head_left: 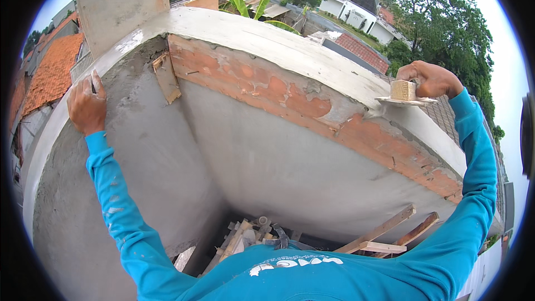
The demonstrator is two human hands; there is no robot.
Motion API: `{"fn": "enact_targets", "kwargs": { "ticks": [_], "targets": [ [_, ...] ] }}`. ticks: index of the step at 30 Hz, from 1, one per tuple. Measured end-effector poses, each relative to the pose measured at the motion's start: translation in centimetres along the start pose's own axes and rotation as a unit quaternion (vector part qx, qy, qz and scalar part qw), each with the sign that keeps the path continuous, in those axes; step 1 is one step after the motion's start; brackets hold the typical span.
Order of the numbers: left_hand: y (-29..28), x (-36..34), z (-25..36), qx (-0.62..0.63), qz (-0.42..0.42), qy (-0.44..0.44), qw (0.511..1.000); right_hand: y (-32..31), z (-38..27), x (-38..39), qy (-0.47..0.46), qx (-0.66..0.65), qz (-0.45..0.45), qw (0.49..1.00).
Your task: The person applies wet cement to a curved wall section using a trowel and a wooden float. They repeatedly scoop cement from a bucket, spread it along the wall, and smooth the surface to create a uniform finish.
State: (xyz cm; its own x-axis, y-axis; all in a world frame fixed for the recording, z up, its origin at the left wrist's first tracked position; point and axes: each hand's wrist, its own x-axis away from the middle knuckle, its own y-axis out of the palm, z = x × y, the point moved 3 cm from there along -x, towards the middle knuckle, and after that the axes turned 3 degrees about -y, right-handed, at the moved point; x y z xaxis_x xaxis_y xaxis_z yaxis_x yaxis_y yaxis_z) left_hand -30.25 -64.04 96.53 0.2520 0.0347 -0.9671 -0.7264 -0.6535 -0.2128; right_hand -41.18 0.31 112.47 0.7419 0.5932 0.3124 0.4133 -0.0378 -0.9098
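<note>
My left hand (89,105) rests on the top edge of the grey plastered wall (139,117) at the left. Its fingers lie over the edge with some space between them, and it holds nothing. Out to the right, my right hand (433,79) is closed round the wooden grip of a plastering trowel (404,90). The trowel's flat blade sits at the pale, smoothed wall top (267,44), where some wet-looking plaster (374,110) gathers by its left end. My palm and fingers hide part of the handle.
Below the coping runs a strip of exposed reddish brick (267,89). A short wooden board (166,78) is fixed in the corner. A tall slab (122,5) rises at the far left. Timber pieces (379,231) and scaffold parts lie deep below me. Roofs and trees stand beyond.
</note>
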Motion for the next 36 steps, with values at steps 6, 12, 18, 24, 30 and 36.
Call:
{"fn": "enact_targets", "kwargs": {
  "ticks": [6, 12, 18, 24, 30, 36],
  "targets": [
    [0.4, 0.3, 0.3, 0.005, 0.007, -0.002, 1.0, -1.1, -1.5, -8.8, -0.039, 0.044, 0.136, 0.989],
    [0.7, 0.7, -0.1, -0.012, -0.003, 0.011, 1.0, 2.0, -3.4, -11.3, -0.098, 0.126, 0.135, 0.978],
    [1.3, 0.2, -0.5, 0.004, -0.029, 0.013, 0.999, 2.4, -2.0, -7.3, -0.105, 0.061, 0.047, 0.991],
    [2.3, 0.6, -1.2, 0.007, -0.025, 0.023, 0.999, 2.2, -0.7, 2.2, -0.039, 0.038, 0.134, 0.99],
    [2.5, 0.5, -0.9, 0.026, 0.003, 0.042, 0.999, 2.9, 4.5, 8.5, 0.203, -0.03, 0.276, 0.939],
    [1.9, 0.6, -1.0, 0.003, -0.01, 0.031, 0.999, 6.1, 4.3, 5.9, 0.295, -0.127, 0.305, 0.897]
  ]
}}
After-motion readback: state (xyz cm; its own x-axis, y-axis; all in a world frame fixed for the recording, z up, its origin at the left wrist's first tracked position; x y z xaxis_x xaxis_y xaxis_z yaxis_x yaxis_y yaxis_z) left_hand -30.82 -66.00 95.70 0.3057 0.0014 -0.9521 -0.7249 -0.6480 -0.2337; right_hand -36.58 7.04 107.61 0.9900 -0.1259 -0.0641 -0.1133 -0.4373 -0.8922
